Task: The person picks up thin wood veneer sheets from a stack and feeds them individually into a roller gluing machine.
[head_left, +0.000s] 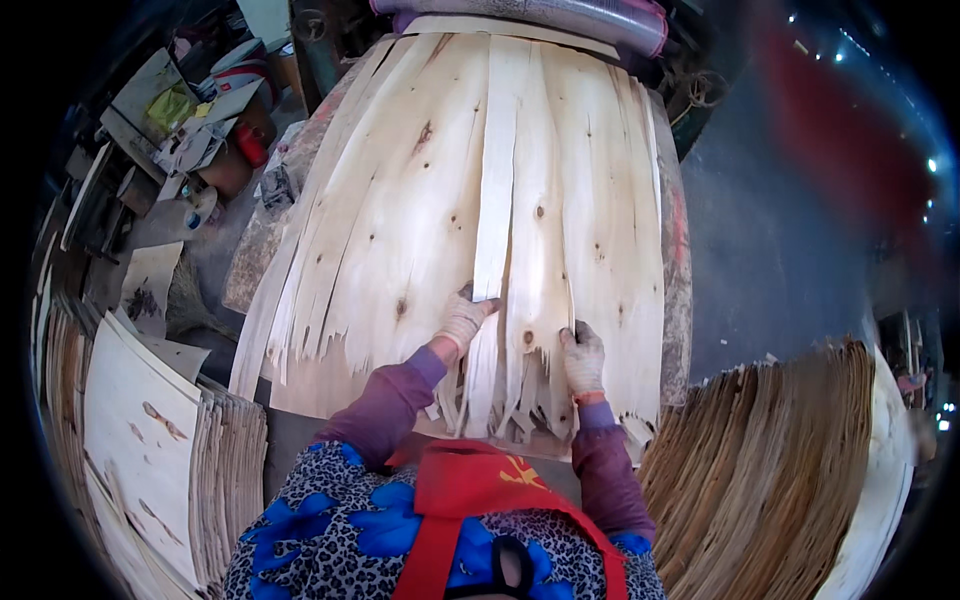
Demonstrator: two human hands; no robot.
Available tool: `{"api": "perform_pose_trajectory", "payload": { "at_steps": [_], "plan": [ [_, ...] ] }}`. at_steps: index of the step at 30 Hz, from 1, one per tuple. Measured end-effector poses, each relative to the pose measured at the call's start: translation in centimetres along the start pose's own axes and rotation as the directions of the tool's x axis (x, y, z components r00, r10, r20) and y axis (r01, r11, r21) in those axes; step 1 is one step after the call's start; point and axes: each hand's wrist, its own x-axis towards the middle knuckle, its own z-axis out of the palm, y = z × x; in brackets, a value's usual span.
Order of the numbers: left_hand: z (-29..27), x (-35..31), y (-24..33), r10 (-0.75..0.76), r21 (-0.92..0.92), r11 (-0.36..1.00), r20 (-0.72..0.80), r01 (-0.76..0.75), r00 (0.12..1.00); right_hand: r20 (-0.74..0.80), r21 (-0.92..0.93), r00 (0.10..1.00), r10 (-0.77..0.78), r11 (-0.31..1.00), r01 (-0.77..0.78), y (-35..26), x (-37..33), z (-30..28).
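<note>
Thin pale wood veneer sheets with knots and ragged near ends lie lengthwise on a worktable. My left hand, in a whitish glove with dark fingertips, pinches a narrow veneer strip near its near end, thumb on top. The strip lies along the left edge of a wider knotted veneer piece. My right hand, gloved alike, is closed on the right edge of that wider piece, where a dark gap runs beside another sheet. The fingers under the wood are hidden.
A stack of veneer stands at my lower left, and a thick brown stack at my lower right. A plastic-wrapped roll spans the table's far end. Buckets and a red container clutter the floor at left.
</note>
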Motion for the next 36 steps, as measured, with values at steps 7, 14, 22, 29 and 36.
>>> {"api": "perform_pose_trajectory", "payload": {
  "at_steps": [7,14,22,29,36],
  "plan": [
    [-5.5,-2.5,6.8,-0.182,-0.276,0.931,0.211,0.237,0.96,0.261,0.74,0.927,0.27,0.561,-0.372,-4.9,-2.6,0.8],
    [-10.5,-0.4,1.9,-0.158,-0.185,0.966,0.118,0.178,0.98,0.349,0.311,0.919,0.185,0.902,-0.3,-2.2,-4.9,6.8],
    [-12.8,1.4,4.2,-0.15,-0.25,0.957,-0.007,0.144,0.989,0.245,0.495,0.969,0.013,0.858,-0.137,-2.6,3.6,10.7],
    [-14.9,14.2,7.0,0.047,0.302,0.953,-0.148,0.0,0.988,0.197,0.465,0.98,0.009,0.88,-0.102,-1.8,16.5,18.8],
    [-11.6,28.5,14.7,0.362,0.776,0.582,0.021,-0.244,0.932,0.003,-0.242,0.981,-0.194,0.952,0.189,-5.8,33.8,16.1]
  ]
}}
